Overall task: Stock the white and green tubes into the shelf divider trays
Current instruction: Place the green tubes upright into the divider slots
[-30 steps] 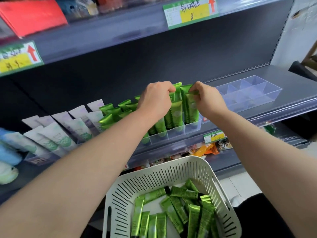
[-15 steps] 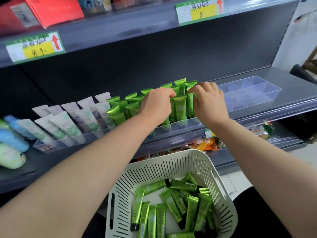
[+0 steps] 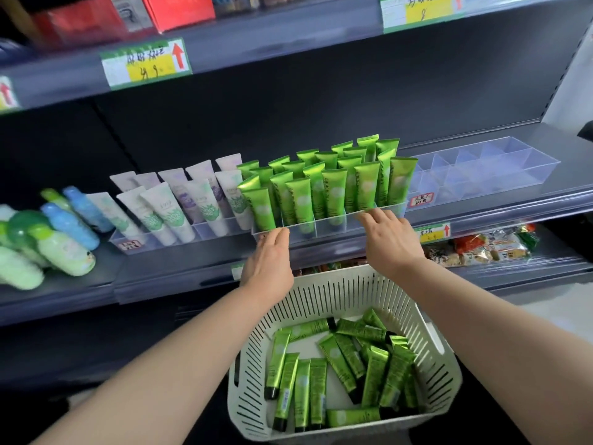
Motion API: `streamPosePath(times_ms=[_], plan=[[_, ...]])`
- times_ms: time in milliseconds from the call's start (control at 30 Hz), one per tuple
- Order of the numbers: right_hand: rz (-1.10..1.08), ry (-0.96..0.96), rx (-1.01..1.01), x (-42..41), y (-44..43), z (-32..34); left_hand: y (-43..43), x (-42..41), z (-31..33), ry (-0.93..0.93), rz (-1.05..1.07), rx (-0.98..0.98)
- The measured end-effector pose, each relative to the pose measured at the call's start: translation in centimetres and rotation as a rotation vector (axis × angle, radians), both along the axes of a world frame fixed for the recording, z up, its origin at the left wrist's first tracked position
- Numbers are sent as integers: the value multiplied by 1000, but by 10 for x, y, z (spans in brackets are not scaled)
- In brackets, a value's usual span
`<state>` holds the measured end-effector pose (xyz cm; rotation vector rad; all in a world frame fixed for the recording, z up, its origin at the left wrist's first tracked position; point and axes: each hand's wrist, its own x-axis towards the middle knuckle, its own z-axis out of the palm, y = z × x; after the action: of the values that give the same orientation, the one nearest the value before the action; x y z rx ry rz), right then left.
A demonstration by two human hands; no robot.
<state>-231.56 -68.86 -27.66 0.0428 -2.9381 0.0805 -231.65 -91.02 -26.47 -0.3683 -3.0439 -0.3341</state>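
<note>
Both hands, withdrawn from the green tubes [image 3: 324,184], are laid empty and open, left hand [image 3: 268,258] and right hand [image 3: 390,239], on the tray's front wall [image 3: 330,224]; straightening is judged next, with loose tubes [image 3: 337,370] remaining at 6 o'clock.

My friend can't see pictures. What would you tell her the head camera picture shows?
Two bare hands, left hand and right hand, touch the front edge of a clear divider tray packed with upright green tubes on a dark shelf. White tubes lean in the next tray, and a white basket below holds more green tubes.
</note>
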Motion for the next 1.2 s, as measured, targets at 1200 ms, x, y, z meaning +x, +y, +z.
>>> streamPosePath(times_ms=[1200], plan=[[-54,-177,-60,-50,2,-2,37,-55,-2,-136,52,-270]])
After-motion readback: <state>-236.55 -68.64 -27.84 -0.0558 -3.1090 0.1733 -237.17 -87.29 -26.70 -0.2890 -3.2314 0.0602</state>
